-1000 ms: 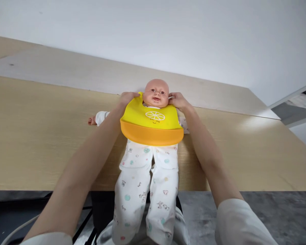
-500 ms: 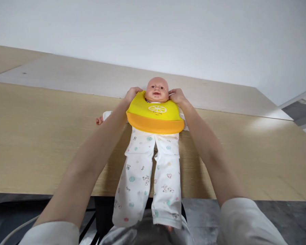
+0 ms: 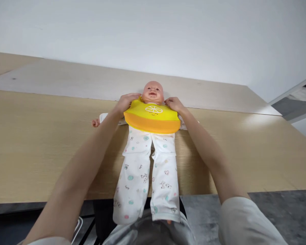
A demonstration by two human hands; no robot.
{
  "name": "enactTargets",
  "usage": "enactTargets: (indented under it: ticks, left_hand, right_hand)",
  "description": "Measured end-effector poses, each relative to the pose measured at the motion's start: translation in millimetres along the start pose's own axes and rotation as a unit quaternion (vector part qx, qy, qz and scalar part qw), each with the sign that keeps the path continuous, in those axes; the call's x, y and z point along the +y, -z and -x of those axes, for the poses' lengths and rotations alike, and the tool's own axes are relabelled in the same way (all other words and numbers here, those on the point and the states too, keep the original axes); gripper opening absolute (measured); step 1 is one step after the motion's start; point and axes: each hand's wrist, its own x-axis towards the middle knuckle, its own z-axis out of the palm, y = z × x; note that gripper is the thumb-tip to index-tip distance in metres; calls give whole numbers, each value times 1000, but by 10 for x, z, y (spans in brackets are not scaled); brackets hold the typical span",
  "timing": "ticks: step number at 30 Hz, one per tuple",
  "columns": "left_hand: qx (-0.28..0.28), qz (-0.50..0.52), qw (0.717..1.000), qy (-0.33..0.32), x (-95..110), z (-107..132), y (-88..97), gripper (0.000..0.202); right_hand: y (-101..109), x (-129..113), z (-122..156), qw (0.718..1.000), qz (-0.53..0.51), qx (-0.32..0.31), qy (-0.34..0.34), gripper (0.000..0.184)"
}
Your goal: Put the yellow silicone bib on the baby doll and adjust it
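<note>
A baby doll in white printed clothes lies on its back, its legs reaching over the near table edge. Across its chest spreads a yellow silicone bib with an orange pocket and a white citrus-slice print. My left hand is closed at the bib's upper left edge beside the doll's neck. On the other side, my right hand has its fingers bent around the bib's upper right edge. The fingertips of both hands are partly hidden near the neck. The ends of the bib's neckband are out of sight.
The wooden table extends to both sides, with a paler board along its back. A white wall stands behind. Below the near edge are grey floor, a dark object and a white cable.
Both hands have come down slightly from beside the doll's head to the bib's shoulder edges. The bib's upper part sits lower around the neck. The view has shifted a little.
</note>
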Motion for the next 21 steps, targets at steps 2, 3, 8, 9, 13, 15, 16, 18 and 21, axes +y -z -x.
enactTargets:
  ticks: [2, 3, 8, 9, 13, 15, 16, 18, 21]
  left_hand:
    - [-32, -28, 999, -29, 21, 164, 100, 49]
    - [-34, -50, 997, -38, 40, 243, 156, 48]
    - [-82, -149, 980, -100, 207, 572, 393, 45]
    - [-104, -157, 975, -117, 234, 628, 420, 46]
    - [-129, -244, 946, -172, 227, 821, 472, 54]
    - [-116, -293, 931, -184, 176, 886, 480, 58]
    - [-108, -306, 928, -182, 152, 909, 480, 58]
    - [-106, -306, 932, -163, 126, 940, 479, 55]
    - [-114, -271, 946, -133, 148, 962, 483, 51]
  right_hand:
    - [118, 6, 213, 999, 2, 32, 35, 25]
    - [185, -3, 342, 997, -3, 48, 61, 27]
    - [496, -139, 1027, 976, 6, -46, 213, 46]
    - [534, -173, 1131, 967, 39, -81, 240, 54]
    - [571, -310, 1372, 918, 204, -163, 297, 84]
    - [545, -366, 1413, 911, 261, -159, 278, 82]
    - [532, -388, 1424, 912, 277, -152, 260, 79]
    - [520, -423, 1437, 922, 279, -143, 228, 72]
    - [545, -459, 1455, 937, 247, -125, 215, 67]
